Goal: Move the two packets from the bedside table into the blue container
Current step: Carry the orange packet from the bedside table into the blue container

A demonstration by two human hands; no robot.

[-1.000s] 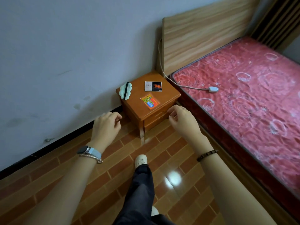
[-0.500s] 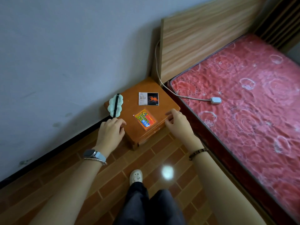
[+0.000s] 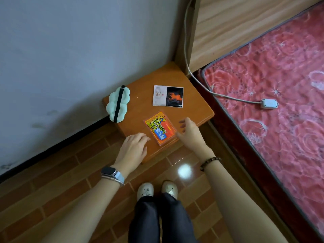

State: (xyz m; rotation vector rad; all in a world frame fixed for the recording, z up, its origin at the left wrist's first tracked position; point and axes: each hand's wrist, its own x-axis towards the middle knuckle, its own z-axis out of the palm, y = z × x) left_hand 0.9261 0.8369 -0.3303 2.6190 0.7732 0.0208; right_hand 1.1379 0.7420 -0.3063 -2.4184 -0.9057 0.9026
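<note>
Two packets lie flat on the orange-brown bedside table (image 3: 196, 106). An orange and yellow packet (image 3: 159, 128) sits near the table's front edge. A white and black packet (image 3: 168, 96) lies farther back. My left hand (image 3: 134, 149) hovers over the table's front corner, just left of the orange packet, fingers loosely curled and holding nothing. My right hand (image 3: 190, 132) is just right of the orange packet, fingers spread, thumb close to its edge, empty. No blue container is in view.
A pale green cloud-shaped eye mask (image 3: 118, 104) with a black strap lies on the table's left corner by the grey wall. A bed with a red patterned mattress (image 3: 280, 95) stands on the right, with a white cable and switch (image 3: 269, 103) on it. My feet stand on brick-patterned floor.
I have stepped closer and now look almost straight down at the table. Both hands have moved forward over its front edge, either side of the orange packet.
</note>
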